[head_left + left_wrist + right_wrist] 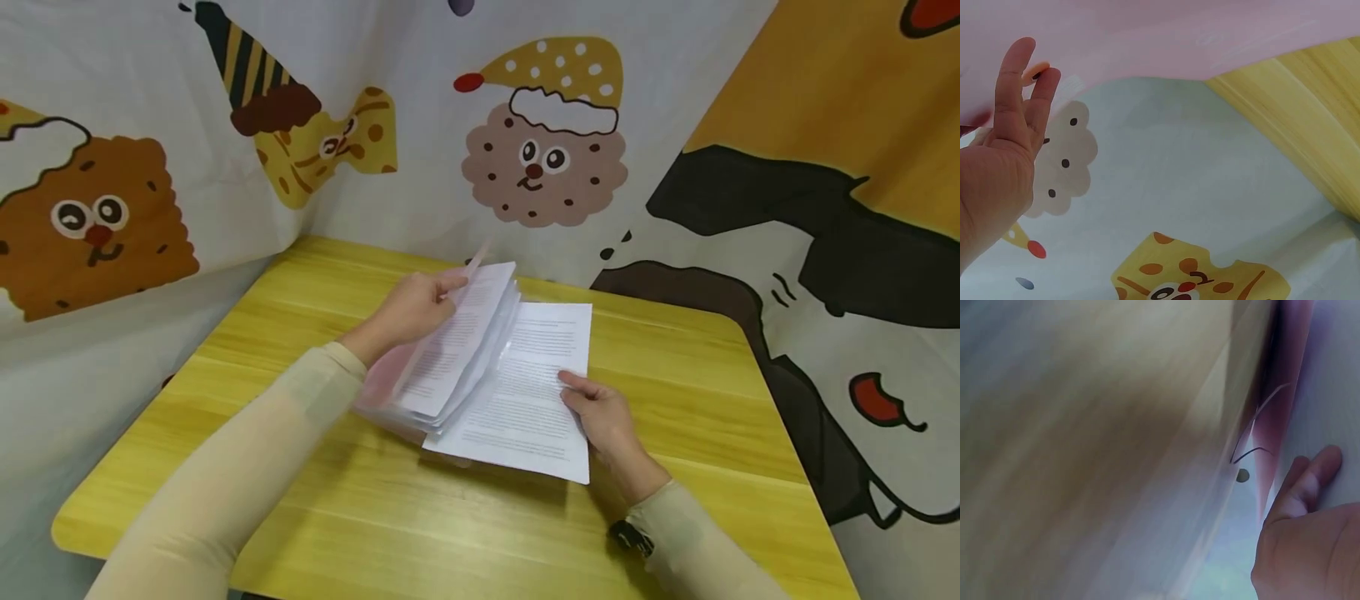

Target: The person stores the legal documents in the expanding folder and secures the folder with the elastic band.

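A pink folder (385, 377) with clear sleeves lies opened, held up at an angle over the table. My left hand (416, 307) grips its left part near the upper edge, with printed pages (457, 342) standing tilted. In the left wrist view, the fingers of that left hand (1013, 125) lie against the pink cover (1135, 40). On the right, my right hand (606, 417) pinches the right edge of a printed paper sheet (532, 392). Whether this sheet sits inside a sleeve is unclear. The right wrist view shows pink cover (1279, 419) behind the paper (1341, 381).
A yellow wood-grain table (360, 533) with rounded corners lies beneath the folder. Behind and beside it hangs a white cloth (420, 208) printed with cartoon biscuits and cheese. A dark band (632, 537) circles my right wrist.
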Available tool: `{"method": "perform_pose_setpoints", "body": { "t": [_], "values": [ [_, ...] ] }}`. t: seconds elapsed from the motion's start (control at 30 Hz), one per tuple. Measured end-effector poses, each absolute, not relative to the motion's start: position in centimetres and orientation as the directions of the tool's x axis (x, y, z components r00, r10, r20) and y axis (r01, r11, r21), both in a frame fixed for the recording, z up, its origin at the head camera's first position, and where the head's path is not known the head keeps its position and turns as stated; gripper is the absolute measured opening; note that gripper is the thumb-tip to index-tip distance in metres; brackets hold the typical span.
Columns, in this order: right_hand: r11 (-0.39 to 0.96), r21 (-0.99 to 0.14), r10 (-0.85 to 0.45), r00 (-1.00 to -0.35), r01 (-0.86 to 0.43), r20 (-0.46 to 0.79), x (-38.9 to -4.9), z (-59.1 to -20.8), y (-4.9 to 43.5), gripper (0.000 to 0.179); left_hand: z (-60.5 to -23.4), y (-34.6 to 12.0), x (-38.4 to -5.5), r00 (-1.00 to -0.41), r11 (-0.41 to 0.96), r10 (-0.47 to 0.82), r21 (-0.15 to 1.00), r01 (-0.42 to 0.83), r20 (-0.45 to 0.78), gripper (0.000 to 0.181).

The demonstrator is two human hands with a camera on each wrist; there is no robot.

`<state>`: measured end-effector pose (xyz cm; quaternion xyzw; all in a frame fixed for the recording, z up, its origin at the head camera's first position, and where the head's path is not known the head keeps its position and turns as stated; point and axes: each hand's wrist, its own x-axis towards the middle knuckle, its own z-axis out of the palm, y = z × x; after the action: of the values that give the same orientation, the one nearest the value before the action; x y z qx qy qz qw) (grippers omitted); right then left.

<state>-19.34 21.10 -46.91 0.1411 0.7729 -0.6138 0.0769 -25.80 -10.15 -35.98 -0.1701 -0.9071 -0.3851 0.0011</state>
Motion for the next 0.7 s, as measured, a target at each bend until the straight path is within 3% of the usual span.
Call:
{"method": "perform_pose_setpoints", "body": {
  "t": [0.3,0.7],
  "values": [
    [0.187,-0.931,0.153,-0.946,0.313,-0.287,-19.2,-46.6,20.6,0.035,-36.0,-10.0,-26.0,-0.937,0.642,0.322,0.697,0.319,0.133,0.048],
    [0.241,-0.945,0.031,-0.975,0.222,-0.221,-21.1,-46.3,15.6,0.034,-36.0,-8.3,-25.9,-0.935,0.647,0.315,0.683,0.338,0.163,0.048]
  ]
}}
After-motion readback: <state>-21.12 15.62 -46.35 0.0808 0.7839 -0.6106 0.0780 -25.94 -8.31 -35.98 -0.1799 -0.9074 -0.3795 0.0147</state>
